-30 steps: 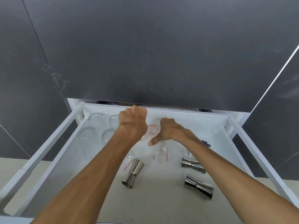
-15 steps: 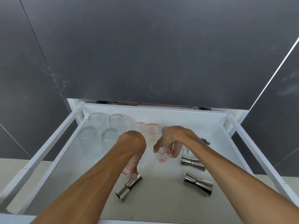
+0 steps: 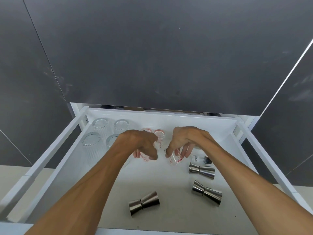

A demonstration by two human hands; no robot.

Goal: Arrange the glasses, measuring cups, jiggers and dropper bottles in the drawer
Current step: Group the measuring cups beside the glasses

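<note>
A white drawer point(image 3: 225, 133) is pulled out below me. Several ribbed glasses point(image 3: 91, 141) stand upside down at its back left. Two measuring cups with red marks point(image 3: 159, 133) stand at the back middle. My left hand point(image 3: 142, 145) grips a measuring cup point(image 3: 144, 156) mostly hidden under its fingers. My right hand point(image 3: 183, 141) grips another measuring cup point(image 3: 176, 160) by its rim. Three steel jiggers lie on their sides: one at the front middle point(image 3: 144, 203), two at the right point(image 3: 201, 170) point(image 3: 207, 193). A dropper bottle point(image 3: 201, 159) lies behind my right wrist.
Dark grey cabinet fronts point(image 3: 152, 56) rise above and beside the drawer. White drawer rails point(image 3: 42, 160) run along both sides. The drawer floor between the jiggers is bare.
Both hands came back from the rear row and closed on the two loose measuring cups. The front jigger was nudged and now lies nearer the drawer's front.
</note>
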